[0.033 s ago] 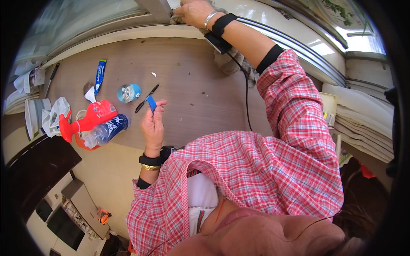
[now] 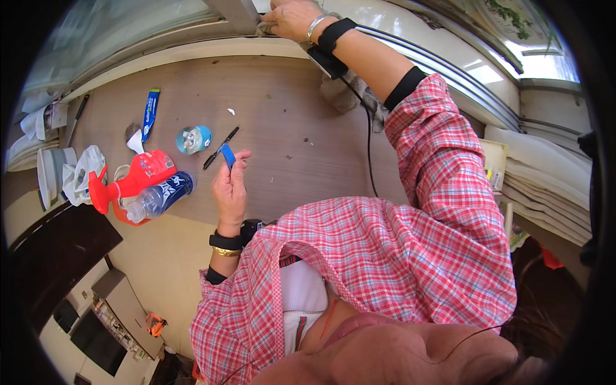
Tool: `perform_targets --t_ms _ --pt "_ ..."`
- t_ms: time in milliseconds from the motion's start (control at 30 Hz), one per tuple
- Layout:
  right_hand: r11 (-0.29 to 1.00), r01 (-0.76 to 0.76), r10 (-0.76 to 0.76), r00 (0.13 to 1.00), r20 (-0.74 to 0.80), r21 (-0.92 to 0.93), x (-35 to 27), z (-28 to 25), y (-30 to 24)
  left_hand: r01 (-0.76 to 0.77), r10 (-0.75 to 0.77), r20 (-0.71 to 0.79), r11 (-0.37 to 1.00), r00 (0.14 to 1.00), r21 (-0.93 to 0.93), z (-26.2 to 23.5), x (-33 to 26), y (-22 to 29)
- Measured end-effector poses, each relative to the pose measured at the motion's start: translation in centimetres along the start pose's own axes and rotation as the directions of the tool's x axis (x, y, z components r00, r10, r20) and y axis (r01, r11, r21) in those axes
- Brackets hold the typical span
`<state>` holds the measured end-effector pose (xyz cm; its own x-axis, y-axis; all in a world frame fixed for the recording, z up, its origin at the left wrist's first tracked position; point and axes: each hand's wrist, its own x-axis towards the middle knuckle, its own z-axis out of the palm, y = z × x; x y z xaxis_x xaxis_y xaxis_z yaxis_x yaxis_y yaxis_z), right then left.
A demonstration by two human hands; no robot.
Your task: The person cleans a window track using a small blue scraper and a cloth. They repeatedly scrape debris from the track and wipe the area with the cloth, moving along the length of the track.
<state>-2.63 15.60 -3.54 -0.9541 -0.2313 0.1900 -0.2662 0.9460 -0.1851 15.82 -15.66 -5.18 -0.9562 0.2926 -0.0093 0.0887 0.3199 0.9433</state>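
Left hand: the left hand pinches a small blue piece between thumb and fingers; the other fingers are loosely curled.
Right hand: the right hand reaches far forward to the window frame, in contact with a grey cloth; whether it clenches the cloth or presses it flat cannot be told.
Blue piece, handling: appears light and thin; stiffness cannot be judged. Hold by the lower end, as the left hand does, leaving the upper end free.
Grey cloth, location: shows at the right fingertips and hangs in folds below the right wrist.
Grey cloth, handling: judged soft, light and limp, with a plush, non-slip surface. Not fragile. Take hold of a bunched fold, not a loose edge.
Black box and cable: the black box sits just below the right wrist; its cable runs back toward the body. Keep cloth folds clear of it.
Pen: the black pen lies on the bench, just beyond the left fingertips.
Jar: the blue jar stands near, left of the pen.
Bottles: the red spray bottle and clear bottle lie left of the left hand.
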Motion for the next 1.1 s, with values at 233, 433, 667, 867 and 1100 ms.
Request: perform_targets --t_ms 233,433,667,867,1100 --pt "0.986 0.006 -0.023 0.995 -0.099 -0.166 -0.5 2.9 -0.3 0.009 -0.009 0.021 1.000 1.000 0.012 0.9 -0.4 1.0" --pt "0.958 0.034 -0.052 0.997 0.054 0.284 -2.6 -0.5 1.4 0.050 -0.051 0.028 0.999 0.998 0.021 0.0 -0.9 0.4" --pt "0.972 -0.003 0.002 1.000 0.007 0.235 -0.1 1.7 -0.3 0.061 -0.061 0.001 0.996 0.998 0.060 0.1 -1.4 -0.3" --pt "0.999 0.047 -0.040 0.951 0.308 -0.017 -1.0 -0.6 0.0 -0.051 0.051 0.005 0.999 0.999 -0.007 0.9 -0.7 0.2" --pt "0.968 0.173 -0.046 0.833 0.552 -0.181 -0.6 -4.0 -1.1 -0.092 0.092 -0.006 0.996 0.996 0.001 0.9 -1.2 0.7"
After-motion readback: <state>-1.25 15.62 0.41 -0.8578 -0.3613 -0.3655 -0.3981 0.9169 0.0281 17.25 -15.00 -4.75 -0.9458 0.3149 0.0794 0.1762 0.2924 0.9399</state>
